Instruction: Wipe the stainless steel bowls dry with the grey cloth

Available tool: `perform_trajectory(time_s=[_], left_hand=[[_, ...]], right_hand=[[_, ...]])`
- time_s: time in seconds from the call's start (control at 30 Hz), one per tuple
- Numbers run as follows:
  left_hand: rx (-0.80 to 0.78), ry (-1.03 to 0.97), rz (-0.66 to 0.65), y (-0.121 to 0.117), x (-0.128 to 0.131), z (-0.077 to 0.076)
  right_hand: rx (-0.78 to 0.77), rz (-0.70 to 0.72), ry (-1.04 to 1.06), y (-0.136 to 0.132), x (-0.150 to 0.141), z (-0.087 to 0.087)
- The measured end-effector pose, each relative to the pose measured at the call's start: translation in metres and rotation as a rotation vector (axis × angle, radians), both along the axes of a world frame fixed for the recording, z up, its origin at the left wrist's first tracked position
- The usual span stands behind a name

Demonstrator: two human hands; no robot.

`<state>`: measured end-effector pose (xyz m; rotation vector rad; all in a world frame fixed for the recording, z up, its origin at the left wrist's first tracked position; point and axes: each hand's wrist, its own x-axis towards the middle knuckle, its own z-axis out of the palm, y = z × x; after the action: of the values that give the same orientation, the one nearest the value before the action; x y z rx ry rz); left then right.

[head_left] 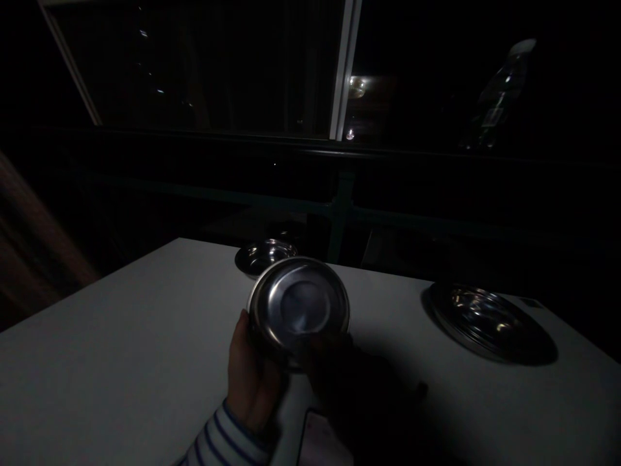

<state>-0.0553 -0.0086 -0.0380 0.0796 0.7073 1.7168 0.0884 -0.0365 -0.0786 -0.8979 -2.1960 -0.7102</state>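
Observation:
A round, shiny metal bowl is held up in front of me above the white table, tilted toward my face. Whether its inside or its base faces me I cannot tell. My left hand, below a striped sleeve, is closed on the bowl's lower left edge. My right hand is a dark shape at the bowl's lower right. It overlaps the bowl's front, and its fingers are lost in darkness. Just behind the held bowl, a second metal bowl stands on the table.
On the right of the white table lie stacked metal dishes. A phone-like object lies at the near edge, partly covered by my right arm. A bottle shows dimly at upper right. Behind is a dark window with a pale frame.

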Motion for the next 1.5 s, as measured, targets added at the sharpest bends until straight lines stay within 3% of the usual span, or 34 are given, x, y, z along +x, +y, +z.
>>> perform_trajectory(time_s=[0.1, 0.3, 0.53, 0.7, 0.87, 0.97, 1.13, 1.3, 1.5], left_hand=[[-0.017, 0.01, -0.014, -0.002, 0.003, -0.001], [-0.045, 0.026, -0.082, -0.008, 0.012, 0.001], [-0.066, 0.048, -0.049, -0.008, 0.011, 0.003], [-0.056, 0.102, -0.003, -0.005, 0.007, 0.001], [-0.043, 0.063, -0.062, -0.003, 0.006, -0.002], [-0.032, 0.084, 0.0, -0.003, 0.007, -0.002], [-0.077, 0.068, -0.126, -0.004, 0.01, -0.003], [-0.064, 0.107, -0.015, -0.004, 0.007, 0.0], [-0.062, 0.081, -0.076, -0.003, 0.006, 0.0]], right_hand=[[-0.04, -0.026, 0.023, 0.006, 0.004, -0.001], [-0.132, -0.026, -0.009, 0.008, 0.005, 0.013], [-0.1, 0.017, -0.032, 0.007, 0.005, 0.023], [-0.137, 0.011, -0.057, 0.006, 0.006, 0.022], [-0.05, 0.048, -0.001, 0.018, 0.006, 0.023], [-0.057, 0.06, -0.039, 0.024, 0.008, 0.024], [-0.072, 0.112, -0.006, 0.027, 0.01, 0.031], [-0.158, 0.125, -0.086, 0.026, 0.014, 0.039], [-0.107, 0.111, -0.064, 0.018, 0.015, 0.033]])
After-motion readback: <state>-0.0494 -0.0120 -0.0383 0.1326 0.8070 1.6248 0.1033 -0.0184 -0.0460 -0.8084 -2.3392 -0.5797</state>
